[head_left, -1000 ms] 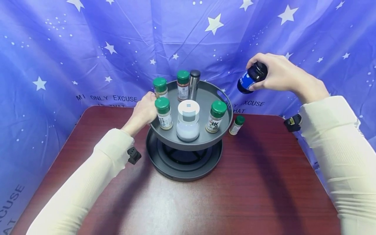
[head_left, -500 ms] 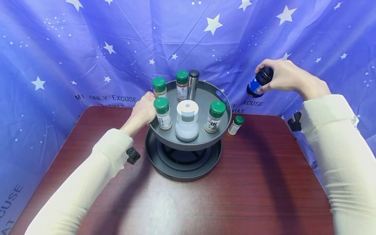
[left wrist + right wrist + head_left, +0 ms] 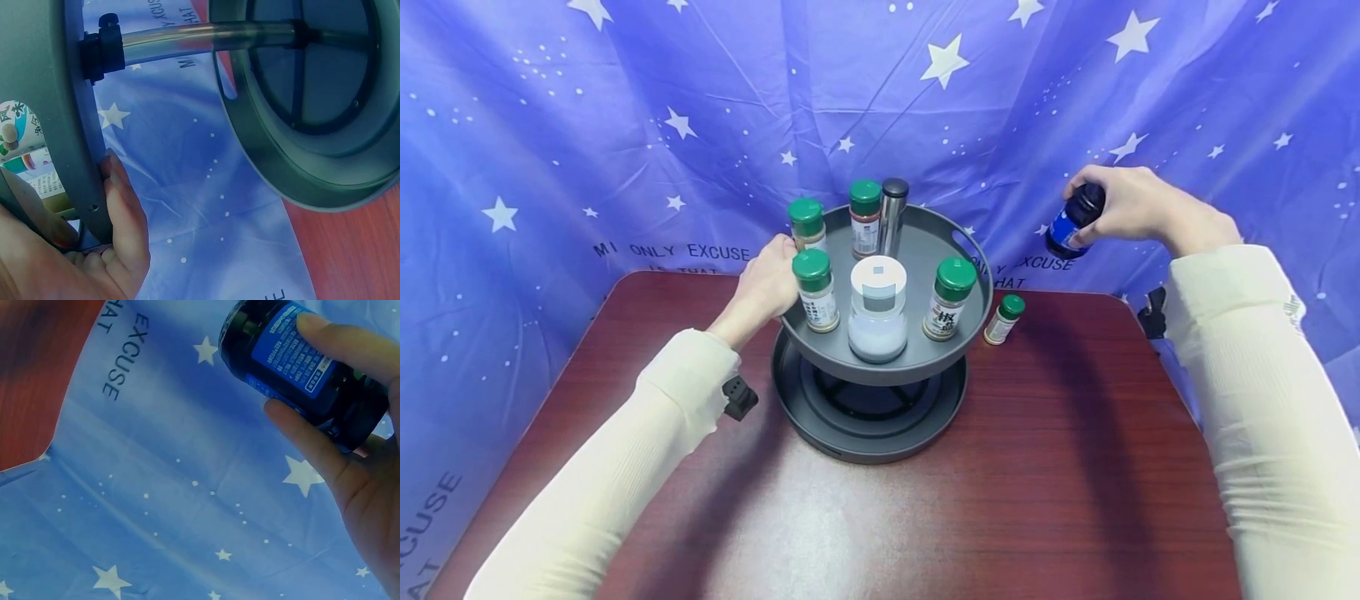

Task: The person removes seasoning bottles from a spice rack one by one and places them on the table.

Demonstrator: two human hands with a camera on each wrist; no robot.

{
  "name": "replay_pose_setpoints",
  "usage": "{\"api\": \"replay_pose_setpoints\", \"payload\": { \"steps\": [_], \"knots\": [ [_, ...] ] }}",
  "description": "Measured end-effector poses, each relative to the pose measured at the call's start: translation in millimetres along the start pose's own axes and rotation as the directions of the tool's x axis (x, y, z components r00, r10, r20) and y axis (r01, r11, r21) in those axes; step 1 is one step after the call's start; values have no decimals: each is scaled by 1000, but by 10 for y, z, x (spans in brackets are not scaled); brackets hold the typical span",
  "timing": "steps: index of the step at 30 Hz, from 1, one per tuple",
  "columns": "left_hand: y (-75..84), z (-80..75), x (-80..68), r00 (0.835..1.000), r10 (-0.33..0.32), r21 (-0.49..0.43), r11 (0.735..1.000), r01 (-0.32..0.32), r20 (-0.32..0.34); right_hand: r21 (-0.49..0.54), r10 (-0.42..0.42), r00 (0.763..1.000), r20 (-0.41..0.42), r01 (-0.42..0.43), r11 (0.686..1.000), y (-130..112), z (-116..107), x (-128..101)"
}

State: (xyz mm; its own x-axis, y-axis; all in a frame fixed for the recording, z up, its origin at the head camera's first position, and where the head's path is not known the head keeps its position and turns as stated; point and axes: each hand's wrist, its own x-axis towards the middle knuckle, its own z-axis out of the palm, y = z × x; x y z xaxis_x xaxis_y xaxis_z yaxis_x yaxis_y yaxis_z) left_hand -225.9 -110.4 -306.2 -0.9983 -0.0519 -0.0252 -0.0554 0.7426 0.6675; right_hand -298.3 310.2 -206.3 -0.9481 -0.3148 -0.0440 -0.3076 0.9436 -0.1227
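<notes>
My left hand [image 3: 767, 282] grips the left rim of the upper tray [image 3: 880, 367] of a grey two-tier rack. In the left wrist view, its fingers [image 3: 128, 212] curl under the rim. My right hand [image 3: 1138, 208] holds a dark jar with a blue label [image 3: 1066, 232] in the air, to the right of the rack. The jar leans, and in the right wrist view thumb and fingers wrap its sides [image 3: 294, 356]. On the upper tray stand several green-capped spice jars [image 3: 952, 304], a white-lidded clear jar [image 3: 878, 321] and a slim steel cylinder with a black top [image 3: 892, 218].
Another green-capped spice jar [image 3: 1004, 320] stands on the red-brown table [image 3: 1045, 500], just right of the rack. The lower tray [image 3: 865, 450] rests on the table. A blue star-patterned curtain [image 3: 880, 100] hangs close behind and around the table.
My right hand has moved right and somewhat down in the head view, carrying the dark jar farther from the rack. The left hand and the rack have stayed in place.
</notes>
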Motion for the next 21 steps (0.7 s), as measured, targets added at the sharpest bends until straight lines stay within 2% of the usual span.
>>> {"api": "replay_pose_setpoints", "payload": {
  "steps": [6, 13, 21],
  "knots": [
    [15, -2, -4, 1000, 3, -3, 1000, -3, -8, 0, 6, 1000, -2, -6, 1000, 67, 62, 9],
    [12, -7, -10, 1000, 2, 1, 1000, -2, -2, 4, 6, 998, 61, -7, 1000, 62, 158, 10],
    [-2, -4, -6, 1000, 7, 15, 1000, -7, 0, -44, -7, 995, 99, 12, 999, 97, 339, 21]
  ]
}}
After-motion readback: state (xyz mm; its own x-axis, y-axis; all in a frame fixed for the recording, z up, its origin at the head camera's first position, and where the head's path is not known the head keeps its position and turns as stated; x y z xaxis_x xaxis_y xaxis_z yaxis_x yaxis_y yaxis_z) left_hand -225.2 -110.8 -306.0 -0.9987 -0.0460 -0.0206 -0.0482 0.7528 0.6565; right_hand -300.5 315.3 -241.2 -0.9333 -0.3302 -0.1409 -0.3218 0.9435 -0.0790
